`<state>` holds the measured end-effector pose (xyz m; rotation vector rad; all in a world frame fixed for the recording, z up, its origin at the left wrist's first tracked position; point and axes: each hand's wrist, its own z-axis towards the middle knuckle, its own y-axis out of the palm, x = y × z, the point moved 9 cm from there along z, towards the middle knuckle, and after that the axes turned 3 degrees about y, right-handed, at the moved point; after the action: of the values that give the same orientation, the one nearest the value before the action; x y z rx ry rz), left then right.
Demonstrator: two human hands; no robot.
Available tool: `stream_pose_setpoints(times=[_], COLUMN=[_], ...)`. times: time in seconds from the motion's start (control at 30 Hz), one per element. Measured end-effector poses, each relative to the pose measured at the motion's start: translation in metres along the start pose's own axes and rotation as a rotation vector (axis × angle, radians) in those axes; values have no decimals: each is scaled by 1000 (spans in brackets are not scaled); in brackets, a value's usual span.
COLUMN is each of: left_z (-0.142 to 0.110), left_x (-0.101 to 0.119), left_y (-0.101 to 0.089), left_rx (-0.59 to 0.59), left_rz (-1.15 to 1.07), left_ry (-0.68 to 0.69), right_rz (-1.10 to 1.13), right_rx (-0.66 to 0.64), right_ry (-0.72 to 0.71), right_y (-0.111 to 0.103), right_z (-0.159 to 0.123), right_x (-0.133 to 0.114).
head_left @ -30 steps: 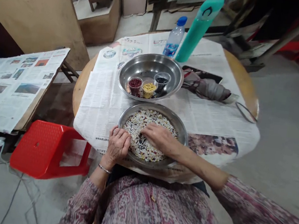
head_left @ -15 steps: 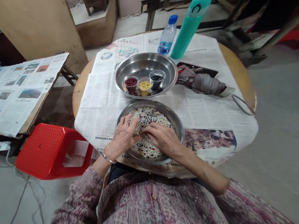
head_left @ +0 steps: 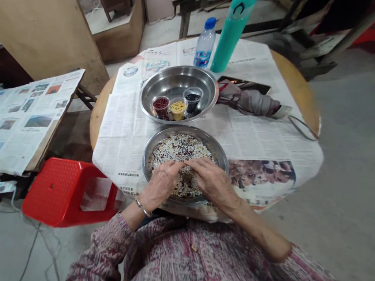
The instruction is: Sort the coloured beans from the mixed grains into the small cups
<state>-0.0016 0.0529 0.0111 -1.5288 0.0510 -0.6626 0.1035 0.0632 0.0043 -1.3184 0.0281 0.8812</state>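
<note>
A steel pan (head_left: 220,153) full of mixed beans (head_left: 176,147) sits at the near edge of a round table covered in newspaper (head_left: 126,124). My left hand (head_left: 159,186) rests in the beans with its fingertips pinched together. My right hand (head_left: 210,179) lies over the beans beside it, fingers curled down and touching the left hand's tips. Behind stands a second steel pan (head_left: 178,78) holding three small cups: red beans (head_left: 161,104), yellow beans (head_left: 177,108) and black beans (head_left: 192,99).
A water bottle (head_left: 204,43) and a teal flask (head_left: 231,31) stand at the table's far side. A folded grey umbrella (head_left: 252,102) lies to the right. A red plastic stool (head_left: 68,192) is at my left, beside a low newspaper-covered table (head_left: 16,115).
My left hand has moved from the pan's rim into the beans and met my right hand's fingertips. The view has shifted slightly.
</note>
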Motion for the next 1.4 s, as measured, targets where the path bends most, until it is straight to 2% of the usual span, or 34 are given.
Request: stream_pose_setpoints(times=[0.13,0.33,0.4,0.47,0.6,0.77,0.87,0.97,1.07,1.2,1.4], left_z=[12,44,53,60,50,11,-8,-18,-22,-18,4], left_x=[-12,-18,-12,1,27,34,19,-1,-5,17,32], left_y=[-14,5,13,21,29,20,11,-1,-6,8,24], left_rx=[104,37,5,-49,-183,-239,-267,-233,-197,-224,-325], left_rz=[105,146,96,27,-78,-102,-26,75,51,-39,108], left_ry=[-37,-91,-68,12,162,222,176,76,36,96,64], right_rz=[-39,30,144,254,357,377,374,368,363,358,373], right_rx=[159,313,377,457,602,627,622,619,624,621,636], right_ry=[108,213,252,262,225,205,198,205,202,205,204], right_y=[-21,-32,-30,-29,-29,-28,-28,-26,-26,-26,-29], right_z=[-4,-21,-27,-33,-41,-42,-41,-41,-41,-41,-40], right_x=[9,21,29,37,45,46,45,46,47,47,45])
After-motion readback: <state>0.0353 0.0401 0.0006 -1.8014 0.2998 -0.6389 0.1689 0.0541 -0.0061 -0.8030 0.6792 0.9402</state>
